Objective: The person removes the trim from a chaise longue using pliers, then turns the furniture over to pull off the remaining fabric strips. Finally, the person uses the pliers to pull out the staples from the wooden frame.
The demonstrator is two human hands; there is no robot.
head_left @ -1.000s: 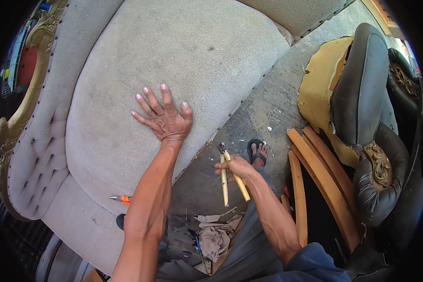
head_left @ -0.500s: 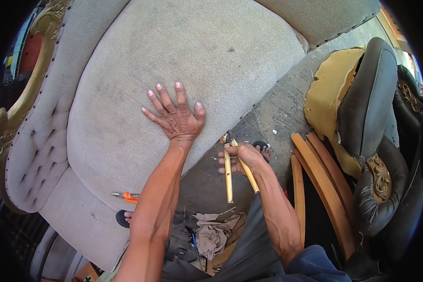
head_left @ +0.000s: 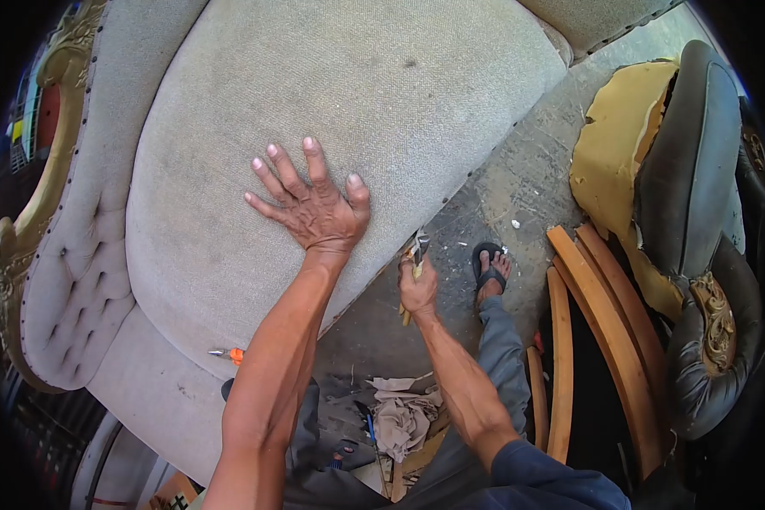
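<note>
My left hand lies flat with fingers spread on the grey-beige sofa seat. Wrapped round the yellow handles of a pair of pincers is my right hand, just off the seat's front edge. The metal jaws point up at the nail-studded edge; whether they grip a nail is too small to tell. A second pair of pliers with orange handles rests on the seat, partly behind my left forearm.
Curved wooden pieces lie at the right, near dark upholstered furniture parts and yellow foam. Crumpled brown paper is on the floor between my legs. A sandalled foot stands right of my right hand. A tufted backrest rises at left.
My right hand has closed the pincers' handles, which were spread apart, and turned with its back upward. My left hand stays on the seat. The view has shifted slightly.
</note>
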